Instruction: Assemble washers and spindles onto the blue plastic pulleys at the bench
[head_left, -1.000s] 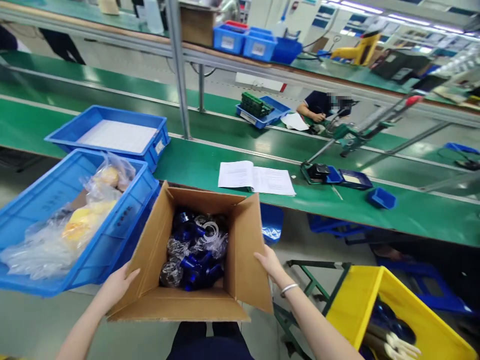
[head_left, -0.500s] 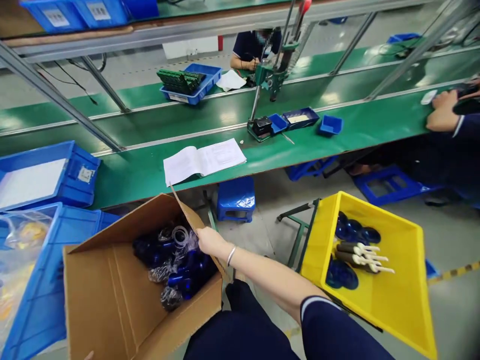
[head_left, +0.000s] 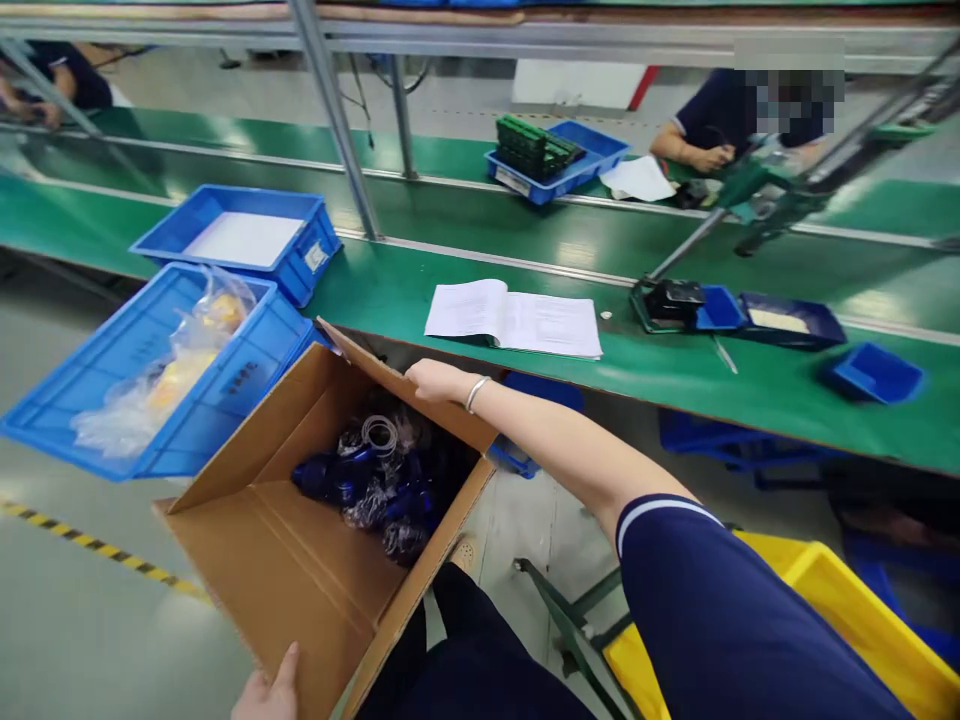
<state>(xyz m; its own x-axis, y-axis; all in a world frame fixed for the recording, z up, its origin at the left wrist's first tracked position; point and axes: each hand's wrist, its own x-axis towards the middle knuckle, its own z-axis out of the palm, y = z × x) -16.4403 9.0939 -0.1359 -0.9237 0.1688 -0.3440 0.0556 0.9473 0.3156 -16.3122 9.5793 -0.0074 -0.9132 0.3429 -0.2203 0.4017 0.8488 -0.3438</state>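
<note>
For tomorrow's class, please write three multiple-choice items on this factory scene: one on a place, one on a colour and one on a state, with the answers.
1. Where is the person's right hand?
A. Inside the yellow crate
B. On the far edge of the cardboard box
C. Under the blue tote

2. What colour are the plastic-wrapped parts in the box?
A. Yellow
B. White
C. Dark blue

3. How does the booklet on the green workbench lie?
A. Open, with its pages facing up
B. Shut
C. Standing on edge

Answers:
1. B, the hand rests on the edge of the raised far flap.
2. C, dark blue shows through the clear plastic.
3. A, two printed pages lie spread face up.
</note>
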